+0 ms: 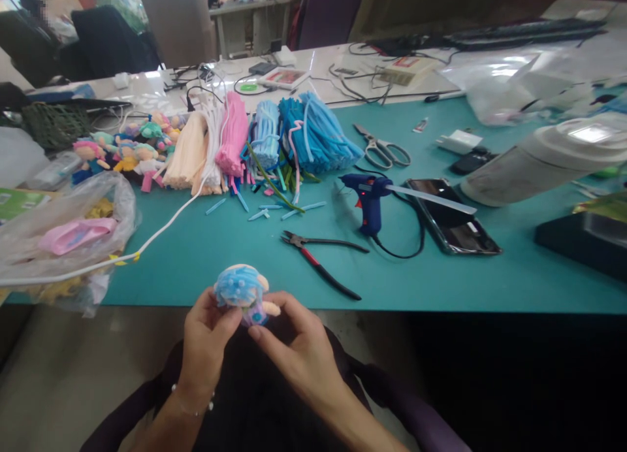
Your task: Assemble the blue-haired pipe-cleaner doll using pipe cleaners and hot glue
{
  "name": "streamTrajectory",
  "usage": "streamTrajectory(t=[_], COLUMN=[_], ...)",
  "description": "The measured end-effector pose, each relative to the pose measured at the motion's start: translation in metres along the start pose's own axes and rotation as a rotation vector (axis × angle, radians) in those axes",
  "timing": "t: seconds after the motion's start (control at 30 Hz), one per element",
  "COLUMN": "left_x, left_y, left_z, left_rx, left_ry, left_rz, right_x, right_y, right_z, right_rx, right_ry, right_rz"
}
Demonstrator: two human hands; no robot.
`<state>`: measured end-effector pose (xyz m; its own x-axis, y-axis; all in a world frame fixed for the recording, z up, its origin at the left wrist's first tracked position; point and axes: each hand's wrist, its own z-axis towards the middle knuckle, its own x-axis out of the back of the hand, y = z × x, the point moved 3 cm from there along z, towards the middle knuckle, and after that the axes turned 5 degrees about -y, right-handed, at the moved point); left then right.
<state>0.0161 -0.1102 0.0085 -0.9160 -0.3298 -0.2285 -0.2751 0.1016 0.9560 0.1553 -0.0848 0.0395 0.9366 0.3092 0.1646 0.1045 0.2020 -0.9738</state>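
Just in front of the table edge, a small doll [239,286] with blue hair and a lilac body is held between both hands. My left hand [208,331] grips its head and side, thumb across the front. My right hand [298,344] closes around the other side, with thumb and fingers at the body and the pale arm. On the green mat beyond lie red-and-black cutting pliers [318,262] and a blue glue gun [368,200] with a clear glue stick in its back. Fingers cover parts of the doll's body.
Bundles of pipe cleaners [230,135] stand behind, with cut pieces before them. Finished dolls [132,145] and a plastic bag [73,236] are at left. Scissors [382,151], a phone [453,220] and a white tumbler [539,161] lie at right. A white cable [166,226] crosses the left side.
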Motion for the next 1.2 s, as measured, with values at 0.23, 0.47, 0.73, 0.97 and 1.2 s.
streamTrajectory(t=[0.23,0.47,0.73,0.97,1.2], left_x=[0.001,0.0,0.002,0.001,0.006], left_y=[0.005,0.011,0.016,0.016,0.017], left_z=[0.006,0.007,0.012,0.01,0.009], left_rx=[0.032,0.052,0.124,0.126,0.15], left_ry=[-0.033,-0.071,-0.165,-0.206,-0.34], left_rz=[0.018,0.022,0.004,-0.036,-0.124], right_x=[0.002,0.004,0.006,0.003,0.001], right_y=[0.0,0.003,0.002,0.011,0.019], right_z=[0.002,0.0,0.001,0.002,0.0], right_rx=[-0.028,-0.037,-0.056,-0.282,-0.452], right_ry=[-0.026,-0.043,-0.058,-0.097,-0.132], right_rz=[0.002,-0.013,0.025,0.395,0.722])
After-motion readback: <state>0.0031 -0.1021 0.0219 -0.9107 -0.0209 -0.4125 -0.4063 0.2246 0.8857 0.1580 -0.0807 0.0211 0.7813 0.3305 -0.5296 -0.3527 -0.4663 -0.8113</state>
